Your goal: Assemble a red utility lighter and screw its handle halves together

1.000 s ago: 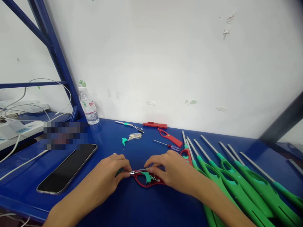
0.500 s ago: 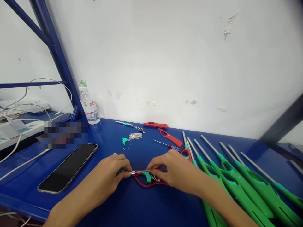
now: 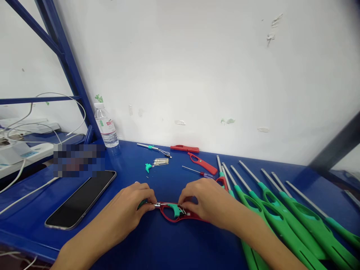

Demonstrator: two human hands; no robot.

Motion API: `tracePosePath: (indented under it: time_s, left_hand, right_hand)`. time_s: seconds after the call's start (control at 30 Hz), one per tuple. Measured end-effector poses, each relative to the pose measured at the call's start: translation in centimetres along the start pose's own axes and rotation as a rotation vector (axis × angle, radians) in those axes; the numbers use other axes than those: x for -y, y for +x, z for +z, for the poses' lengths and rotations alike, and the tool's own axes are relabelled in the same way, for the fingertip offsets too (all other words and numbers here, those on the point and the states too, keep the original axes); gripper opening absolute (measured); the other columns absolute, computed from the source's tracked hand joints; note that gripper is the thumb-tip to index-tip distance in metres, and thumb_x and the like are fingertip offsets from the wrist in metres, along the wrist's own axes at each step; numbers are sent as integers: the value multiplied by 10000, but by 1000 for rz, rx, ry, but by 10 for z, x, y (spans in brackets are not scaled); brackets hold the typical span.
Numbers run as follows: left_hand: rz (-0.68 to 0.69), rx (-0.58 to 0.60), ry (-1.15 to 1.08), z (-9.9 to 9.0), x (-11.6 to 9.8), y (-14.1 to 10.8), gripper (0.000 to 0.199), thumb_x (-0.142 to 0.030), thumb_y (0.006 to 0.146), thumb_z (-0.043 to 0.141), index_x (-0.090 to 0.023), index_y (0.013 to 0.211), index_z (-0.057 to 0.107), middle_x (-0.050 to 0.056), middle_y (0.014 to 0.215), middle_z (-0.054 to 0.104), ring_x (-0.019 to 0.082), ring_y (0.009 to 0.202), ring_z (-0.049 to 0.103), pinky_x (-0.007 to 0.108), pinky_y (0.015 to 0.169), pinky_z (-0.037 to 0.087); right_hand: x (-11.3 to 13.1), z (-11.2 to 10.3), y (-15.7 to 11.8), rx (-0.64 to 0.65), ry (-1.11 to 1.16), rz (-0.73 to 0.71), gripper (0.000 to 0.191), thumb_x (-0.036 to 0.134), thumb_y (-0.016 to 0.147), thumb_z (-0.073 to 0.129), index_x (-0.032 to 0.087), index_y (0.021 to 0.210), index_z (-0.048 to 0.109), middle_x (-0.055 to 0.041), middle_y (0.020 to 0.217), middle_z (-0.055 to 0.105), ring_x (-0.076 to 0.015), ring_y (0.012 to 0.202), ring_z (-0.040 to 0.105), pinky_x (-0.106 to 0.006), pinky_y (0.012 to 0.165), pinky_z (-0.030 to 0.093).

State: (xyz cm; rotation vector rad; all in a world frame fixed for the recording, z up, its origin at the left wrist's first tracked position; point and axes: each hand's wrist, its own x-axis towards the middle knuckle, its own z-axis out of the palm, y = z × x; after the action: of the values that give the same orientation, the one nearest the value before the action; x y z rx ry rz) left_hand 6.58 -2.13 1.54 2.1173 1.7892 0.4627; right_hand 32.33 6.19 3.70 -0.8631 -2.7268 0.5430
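Observation:
An opened long-necked gas lighter (image 3: 168, 218) lies across the blue table in front of me, its red half-shell showing the parts inside. A green trigger (image 3: 176, 210) sits in it, beside thin bent wires. My left hand (image 3: 132, 204) is closed, thumb and forefinger pinching the metal tube (image 3: 158, 204) at the lighter's left end. My right hand (image 3: 206, 204) is bent over the red handle. Its thumb and fingers are closed at the lighter's upper edge, by a thin line running along the inside; the exact grip is partly hidden.
Behind my hands are loose green-and-metal parts (image 3: 157, 163), a lighter tube with wires (image 3: 153, 147), red shells (image 3: 204, 165) and a screwdriver (image 3: 199, 173). Several green lighters (image 3: 295, 217) lie right. A phone (image 3: 81, 200) and water bottle (image 3: 106, 125) are left. A white wall (image 3: 197, 75) stands behind.
My right hand's fingertips have shifted slightly right along the lighter's upper edge, and the thin line there lies lower in the shell. My left hand keeps its pinch.

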Motion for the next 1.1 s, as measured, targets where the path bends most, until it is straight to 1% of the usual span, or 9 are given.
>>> tracePosePath:
  time_s: [0.2,0.37,0.5,0.67,0.8,0.93,1.0,1.1]
  left_hand:
    - [-9,8,5,0,-2,0,184,-264,1005,567,-281,952,742,4,998,729,235,978,649,372,844,427]
    - [-15,17,6,0,-3,2,195,-273,1006,549,-277,949,735,11,1014,728,241,999,646,378,854,428]
    - [-10,16,11,0,-2,2,193,-287,1007,545,-281,959,731,13,1016,724,246,1003,641,382,847,426]
    - [9,19,26,2,2,1,196,-266,1015,530,-277,955,716,12,1008,713,245,992,626,381,843,419]
    - [23,19,36,5,3,1,187,-276,1039,534,-283,974,709,6,1025,710,239,1017,615,375,874,424]
    - [23,8,44,5,2,0,191,-279,1054,531,-292,1002,714,9,1073,704,236,1052,620,368,885,438]
    - [22,3,48,4,0,-2,194,-257,1046,526,-287,1005,713,17,1085,698,237,1060,625,369,891,448]
    - [26,-5,52,2,-2,-4,190,-283,1045,526,-288,1008,713,21,1095,689,246,1079,624,378,909,456]
  right_hand:
    - [3,-2,3,39,-45,11,220,123,972,692,269,934,852,7,955,828,-205,893,736,-301,734,449]
    - [6,-4,4,79,-55,16,220,152,1019,664,253,971,854,-12,997,821,-214,934,741,-305,769,460]
    - [7,-5,2,77,-49,24,190,168,1022,671,250,978,836,-13,1005,817,-214,947,743,-298,767,458]
    - [4,-4,0,43,-33,29,144,177,1003,692,267,983,803,13,1001,823,-200,931,744,-285,721,427]
    - [3,-2,0,20,-34,25,117,190,990,714,274,960,789,28,944,823,-193,883,741,-284,693,407]
    - [0,-4,0,-31,-53,35,79,295,1015,718,298,985,791,45,921,820,-185,866,743,-288,720,434]
    - [-4,-7,1,-83,-82,68,120,341,1043,681,296,1016,789,34,954,822,-192,884,746,-303,756,456]
    - [-15,-13,2,-174,-162,168,196,296,1081,586,257,1066,777,-24,1026,820,-228,944,751,-341,804,483]
